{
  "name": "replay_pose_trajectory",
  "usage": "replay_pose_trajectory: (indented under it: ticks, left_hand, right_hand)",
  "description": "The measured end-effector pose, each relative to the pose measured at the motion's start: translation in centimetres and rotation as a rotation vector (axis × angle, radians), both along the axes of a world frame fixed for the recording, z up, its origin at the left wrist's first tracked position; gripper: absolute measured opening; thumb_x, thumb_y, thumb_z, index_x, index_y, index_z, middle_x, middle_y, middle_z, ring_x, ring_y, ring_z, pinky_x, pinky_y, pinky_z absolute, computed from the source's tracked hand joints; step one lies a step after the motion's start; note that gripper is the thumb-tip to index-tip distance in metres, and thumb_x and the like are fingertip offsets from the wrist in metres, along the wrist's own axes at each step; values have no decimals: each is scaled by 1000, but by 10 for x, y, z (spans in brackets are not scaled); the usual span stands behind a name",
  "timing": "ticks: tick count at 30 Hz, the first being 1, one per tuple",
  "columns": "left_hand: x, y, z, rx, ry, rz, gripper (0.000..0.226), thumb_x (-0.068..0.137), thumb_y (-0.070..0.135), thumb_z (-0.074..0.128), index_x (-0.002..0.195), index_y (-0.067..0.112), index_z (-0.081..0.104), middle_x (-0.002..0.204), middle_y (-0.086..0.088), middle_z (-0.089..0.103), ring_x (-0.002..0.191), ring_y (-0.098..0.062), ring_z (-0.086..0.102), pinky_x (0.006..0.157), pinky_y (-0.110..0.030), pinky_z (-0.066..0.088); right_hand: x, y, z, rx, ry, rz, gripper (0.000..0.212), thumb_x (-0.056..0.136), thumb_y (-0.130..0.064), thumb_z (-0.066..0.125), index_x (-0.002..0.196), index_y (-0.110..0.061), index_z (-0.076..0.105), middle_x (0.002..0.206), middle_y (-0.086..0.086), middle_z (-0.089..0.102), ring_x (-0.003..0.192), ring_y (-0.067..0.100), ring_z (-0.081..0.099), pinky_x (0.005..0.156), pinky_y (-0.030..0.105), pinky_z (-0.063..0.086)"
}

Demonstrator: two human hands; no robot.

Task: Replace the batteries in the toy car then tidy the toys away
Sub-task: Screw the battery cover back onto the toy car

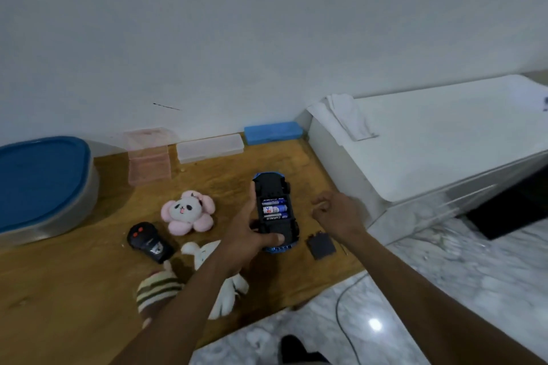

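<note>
L grip (252,234) round upturned car (274,210), R (335,213) curled

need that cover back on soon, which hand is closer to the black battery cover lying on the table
Right. The right hand hovers just above and behind the battery cover, not touching it. The left hand grips the upturned toy car, on the cover's far left side.

Tight on the thumb side, open past the knuckles

Beyond our left hand (249,234) fingertips, bare wooden table (225,175) runs up to the clear case (210,147) and blue case (272,132). Left of those fingers the panda plush (187,212) and remote (148,241) crowd in; under the wrist lies a white plush (228,290). Beside our right hand (335,213) fingers, the white box (341,181) walls off the right, and the battery cover (321,245) lies below the palm.
</note>
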State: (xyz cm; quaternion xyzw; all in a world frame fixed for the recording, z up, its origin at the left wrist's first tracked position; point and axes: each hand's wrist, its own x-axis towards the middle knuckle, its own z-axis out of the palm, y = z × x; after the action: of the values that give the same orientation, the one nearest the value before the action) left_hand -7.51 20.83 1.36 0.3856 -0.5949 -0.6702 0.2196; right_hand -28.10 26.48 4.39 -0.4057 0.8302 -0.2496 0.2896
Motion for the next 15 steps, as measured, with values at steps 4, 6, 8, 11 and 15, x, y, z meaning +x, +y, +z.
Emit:
replay_pose_trajectory:
  ticks: [4,6,8,11,15]
  left_hand:
    - [-27,14,-13,30,-17,56,123,69,-3,82,151,46,5,124,11,66,112,-10,64,95,-38,53]
    - [-35,21,-20,51,-29,94,121,70,-4,82,150,47,6,122,14,66,112,-9,64,92,-33,54]
    - [-39,27,-24,63,-44,116,120,71,-2,82,149,50,7,123,14,66,113,-10,63,93,-35,54]
    - [-40,35,-30,70,-61,148,118,72,0,82,150,48,8,125,19,64,115,-7,62,93,-34,54]
    - [-41,43,-38,95,-81,228,116,72,-5,79,149,48,9,114,28,66,108,-1,64,80,-21,56]
  right_hand:
    - [-41,23,-23,78,95,93,20,84,-10,62,103,-13,65,81,4,67,70,13,62,53,12,40]
    - [-54,32,-34,107,175,223,23,84,-10,61,107,-14,64,86,3,69,77,16,63,62,18,45]
    - [-63,38,-42,138,242,355,26,83,-12,61,108,-15,64,95,5,68,89,21,64,75,26,50]
    - [-73,40,-52,204,289,511,35,80,-22,67,115,-19,61,107,5,61,99,25,59,82,33,50]
    - [-83,31,-61,239,366,705,53,77,-30,72,126,-20,55,116,5,51,108,25,51,85,34,48]
